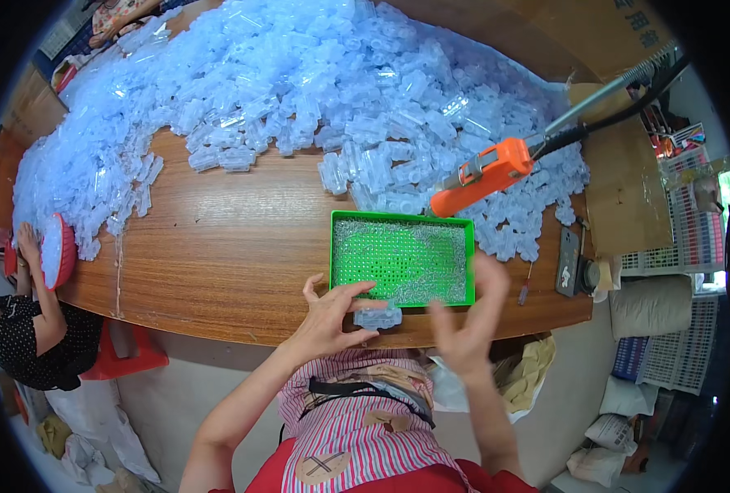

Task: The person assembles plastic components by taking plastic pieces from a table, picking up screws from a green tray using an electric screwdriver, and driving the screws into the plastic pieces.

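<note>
My left hand [330,320] is at the table's near edge, its thumb and fingers closed on the left end of a translucent bluish plastic piece [379,318]. That piece lies just in front of a green tray [333,255] with many small shiny metal bits, too small to name, spread over its perforated base. Blurred by motion, my right hand [468,333] hovers by the tray's near right corner. Its thumb and fingers are apart, and I see nothing held in them. An orange power screwdriver [482,178] hangs slanting above the tray's far right corner.
A great heap of similar plastic pieces [299,82] covers the far side of the wooden table [217,238]. A cable and spring [607,94] come in from the upper right. A phone [568,261] lies at right. Another person [32,329] sits far left beside a red basket [66,251].
</note>
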Demonstrator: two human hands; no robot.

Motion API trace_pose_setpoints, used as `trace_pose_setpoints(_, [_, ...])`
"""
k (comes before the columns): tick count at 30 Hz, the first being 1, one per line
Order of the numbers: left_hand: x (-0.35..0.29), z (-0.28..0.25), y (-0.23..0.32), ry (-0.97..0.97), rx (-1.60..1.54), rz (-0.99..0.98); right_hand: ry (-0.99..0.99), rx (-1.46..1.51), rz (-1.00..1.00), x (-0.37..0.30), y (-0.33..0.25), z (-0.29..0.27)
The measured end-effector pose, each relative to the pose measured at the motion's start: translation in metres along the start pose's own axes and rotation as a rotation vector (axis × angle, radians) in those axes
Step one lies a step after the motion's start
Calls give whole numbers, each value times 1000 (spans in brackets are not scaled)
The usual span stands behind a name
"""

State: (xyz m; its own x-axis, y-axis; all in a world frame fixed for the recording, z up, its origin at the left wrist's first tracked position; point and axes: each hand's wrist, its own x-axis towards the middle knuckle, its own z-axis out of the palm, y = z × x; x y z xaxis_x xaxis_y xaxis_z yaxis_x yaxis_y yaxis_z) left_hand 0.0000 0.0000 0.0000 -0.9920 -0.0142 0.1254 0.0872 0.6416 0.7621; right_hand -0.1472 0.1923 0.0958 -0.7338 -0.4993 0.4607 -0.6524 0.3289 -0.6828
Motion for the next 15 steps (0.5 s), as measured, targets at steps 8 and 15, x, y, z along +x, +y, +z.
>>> trace_pose_setpoints(8, [6, 9, -10, 70, -59, 78, -290, 558, 235, 138, 16, -26])
trace_pose_setpoints(15, [-2, 13, -15, 158, -24, 120, -146, 786, 191, 100, 21, 8])
